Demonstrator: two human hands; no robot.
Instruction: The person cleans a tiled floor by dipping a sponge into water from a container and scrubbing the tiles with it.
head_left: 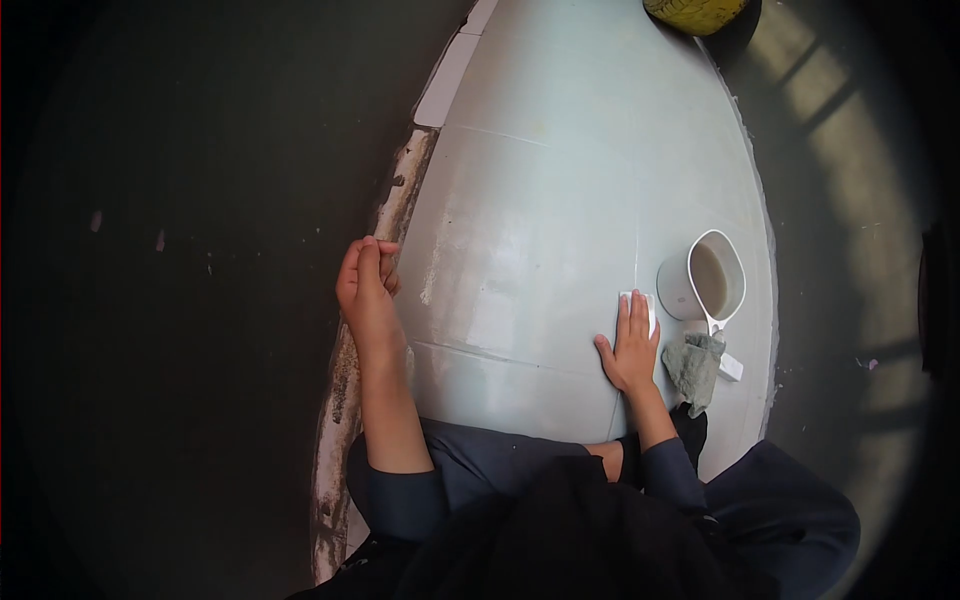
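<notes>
My right hand (632, 352) lies flat, fingers stretched out, on a white block that looks like a sponge (652, 312), pressed against the pale tiled surface (530, 270). Beside it stands a white dipper (676, 285) holding cloudy liquid, its handle pointing toward me. A grey-green wet cloth (694, 370) is bunched up by that handle. Half beside the cloth sits another small white block (732, 368). Over the worn left edge hovers my left hand (368, 278), its fingers curled in loosely, with nothing visible in them.
A chipped, stained border (398, 190) runs along the left side of the tiles. Dark floor (200, 330) lies beyond it. At the far end is a yellow rounded object (698, 12), partly cut off. My folded legs (500, 455) rest at the near end.
</notes>
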